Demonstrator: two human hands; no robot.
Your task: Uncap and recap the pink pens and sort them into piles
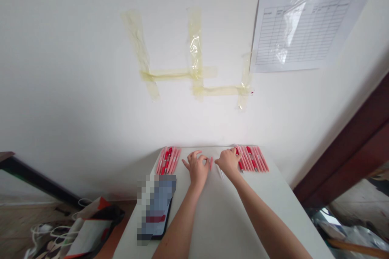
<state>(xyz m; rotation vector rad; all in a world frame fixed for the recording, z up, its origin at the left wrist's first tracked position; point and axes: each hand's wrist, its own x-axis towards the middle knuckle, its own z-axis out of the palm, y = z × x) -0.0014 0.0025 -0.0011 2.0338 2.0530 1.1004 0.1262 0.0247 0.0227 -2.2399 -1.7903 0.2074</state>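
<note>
My left hand (pixel 198 168) is over the white table, its thumb and index finger pinched at a short pink pen part (pixel 211 164) and its other fingers spread. My right hand (pixel 229 163) is closed just to the right, thumb and finger together. Whatever it pinches is hidden or too small to name. A thin whitish stick (pixel 221 173) shows just below its fingertips; I cannot tell whether it is held. Pink and red pens (pixel 169 160) lie side by side left of my left hand. A wider row of such pens (pixel 253 159) lies beside my right hand.
A phone (pixel 158 208), partly blurred out, lies on the table (pixel 226 226) at the left. The table's back edge meets a white wall (pixel 91 68) with yellowed tape (pixel 170 75) and a printed sheet (pixel 304 32). Bags and cables (pixel 88 226) are on the floor at left.
</note>
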